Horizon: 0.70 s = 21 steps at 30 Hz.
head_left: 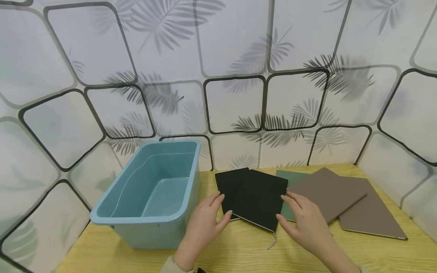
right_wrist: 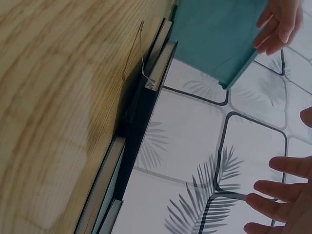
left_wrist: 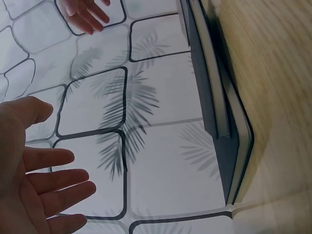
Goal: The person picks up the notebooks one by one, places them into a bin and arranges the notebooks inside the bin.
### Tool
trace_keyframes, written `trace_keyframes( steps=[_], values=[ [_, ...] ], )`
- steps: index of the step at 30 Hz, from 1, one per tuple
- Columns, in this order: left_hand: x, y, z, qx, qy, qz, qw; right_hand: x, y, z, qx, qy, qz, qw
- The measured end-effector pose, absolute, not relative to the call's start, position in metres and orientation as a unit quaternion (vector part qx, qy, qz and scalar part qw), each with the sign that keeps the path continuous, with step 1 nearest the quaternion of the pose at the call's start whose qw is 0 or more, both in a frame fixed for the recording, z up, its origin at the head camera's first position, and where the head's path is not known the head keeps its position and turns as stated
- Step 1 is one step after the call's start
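Note:
Two black notebooks overlap on the table; the upper black notebook [head_left: 261, 199] has a ribbon marker [head_left: 273, 241] trailing from its near corner, and the lower black notebook [head_left: 228, 185] shows at its left. My left hand [head_left: 206, 220] hovers at their left side with fingers spread, holding nothing. Over their right edge is my right hand [head_left: 304, 220], fingers extended and also holding nothing. In both wrist views the left hand [left_wrist: 44, 180] and right hand [right_wrist: 282, 195] are above the books, apart from them. A green notebook [head_left: 290, 176] lies partly under a brown notebook [head_left: 324, 191].
A blue plastic tub [head_left: 136, 220] stands on the left of the wooden table [head_left: 239, 258]. Another brown notebook [head_left: 370, 216] lies at the far right, partly covered. Patterned wall covering [head_left: 235, 106] rises behind and on both sides.

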<state>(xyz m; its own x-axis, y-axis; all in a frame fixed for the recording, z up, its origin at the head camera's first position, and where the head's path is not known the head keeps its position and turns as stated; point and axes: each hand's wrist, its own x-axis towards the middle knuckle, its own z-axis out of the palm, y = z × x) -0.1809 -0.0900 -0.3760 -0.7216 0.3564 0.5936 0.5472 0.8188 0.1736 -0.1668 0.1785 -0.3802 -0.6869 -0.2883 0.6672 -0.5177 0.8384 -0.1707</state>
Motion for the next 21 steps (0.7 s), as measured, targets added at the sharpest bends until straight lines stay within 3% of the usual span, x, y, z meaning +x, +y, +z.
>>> trace_keyframes(
  steps=[21],
  values=[
    [-0.172,-0.097,-0.341,-0.286,-0.873,-0.12,0.375,-0.165,0.174,-0.38,0.216,-0.916,0.173,0.29]
  ],
)
